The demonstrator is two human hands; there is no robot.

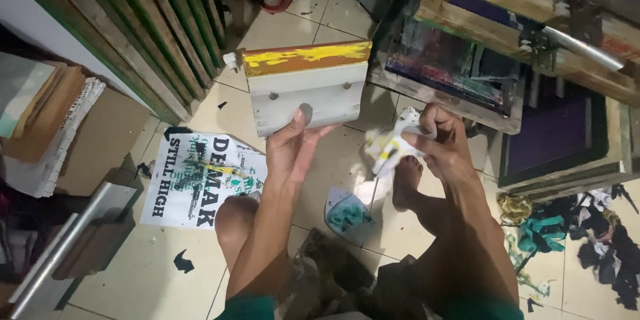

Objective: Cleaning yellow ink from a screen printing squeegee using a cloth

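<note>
— Fingers first: what are they doing?

— The left hand (288, 150) has its fingers (298, 120) wrapped up around the lower edge of a wooden screen-printing squeegee (308, 87), thumb on the near face, gripping it. The right hand (441, 141) has its fingers (432, 119) curled tight and pinching a bunched white rag (392, 143) stained with yellow.

— Where is the squeegee?

— Held up in the air above the tiled floor (280, 27), roughly level, its pale wooden handle towards the person and its top edge smeared with yellow and red-orange ink. The rag sits just to its right, apart from it, not touching.

— And around them?

— Below the hands are the person's bare knees and a foot (405, 183) on the tiles. A printed paper sheet (200, 180) with black and green lettering lies on the floor towards the left, and a small scrap with a teal smear (347, 213) lies near the foot. At the upper right stands a wooden printing frame (453, 60) with an ink-stained screen. Wooden frames (160, 33) lean stacked at the upper left. Dark and green rags (587, 233) are heaped by the right edge of the floor.
</note>
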